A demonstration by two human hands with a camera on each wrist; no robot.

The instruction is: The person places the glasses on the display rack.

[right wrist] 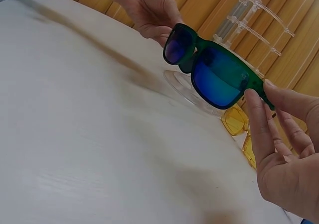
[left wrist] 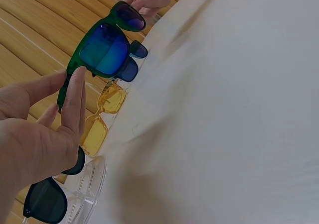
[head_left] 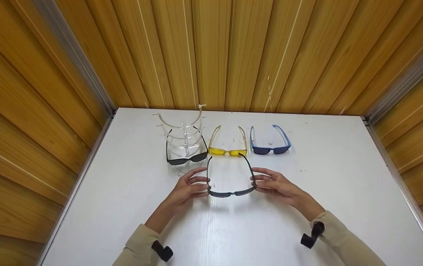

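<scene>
Both hands hold a pair of dark green sunglasses (head_left: 220, 194) above the white table, its temples unfolded and pointing away from me. Blue-green mirrored lenses (left wrist: 105, 50) show in the left wrist view. My left hand (head_left: 188, 189) pinches the frame by the left hinge, and my right hand (head_left: 278, 187) pinches it by the right hinge. Just beyond lie yellow glasses (head_left: 217, 152) with yellow lenses. Blue-framed sunglasses (head_left: 271, 150) sit to their right. On the left, black sunglasses (head_left: 178, 162) are at the foot of a clear display stand (head_left: 186, 135) with several curved tiers.
The white table (head_left: 344, 177) meets a wood-patterned wall (head_left: 230, 55) at the back, with similar panels at left and right. Metal strips (head_left: 86, 55) run along the corners. A dark strapped device (head_left: 313, 234) is on each sleeve.
</scene>
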